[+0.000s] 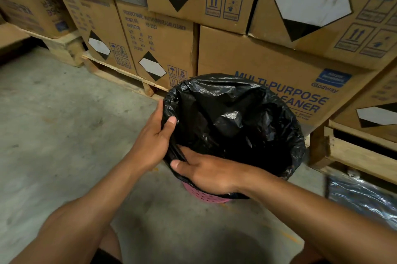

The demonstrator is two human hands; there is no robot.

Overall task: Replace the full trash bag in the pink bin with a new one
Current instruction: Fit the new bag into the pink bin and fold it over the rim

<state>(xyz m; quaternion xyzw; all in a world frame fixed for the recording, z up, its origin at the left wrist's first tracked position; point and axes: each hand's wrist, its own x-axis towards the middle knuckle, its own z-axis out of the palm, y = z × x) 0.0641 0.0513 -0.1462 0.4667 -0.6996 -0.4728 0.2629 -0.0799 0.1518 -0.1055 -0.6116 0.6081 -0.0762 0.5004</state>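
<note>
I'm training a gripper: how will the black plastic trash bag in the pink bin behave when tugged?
Probably floppy: the black plastic trash bag sags in crumpled folds. Its glossy film looks slippery, so it may slide off the pink perforated bin. It seems thin, likely light and tearable.

floor: grey concrete floor [64,135] | backdrop: stacked cardboard boxes [268,66] on wooden pallets [120,74] | light: dim

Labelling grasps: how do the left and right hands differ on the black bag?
The left hand grips the trash bag at the rim's left side, thumb on the inner face; the right hand lies across the near rim, thumb pointing left. The left hand sits higher in frame; the right hand is just above the exposed pink bin. Both pinch the bag's edge.
</note>
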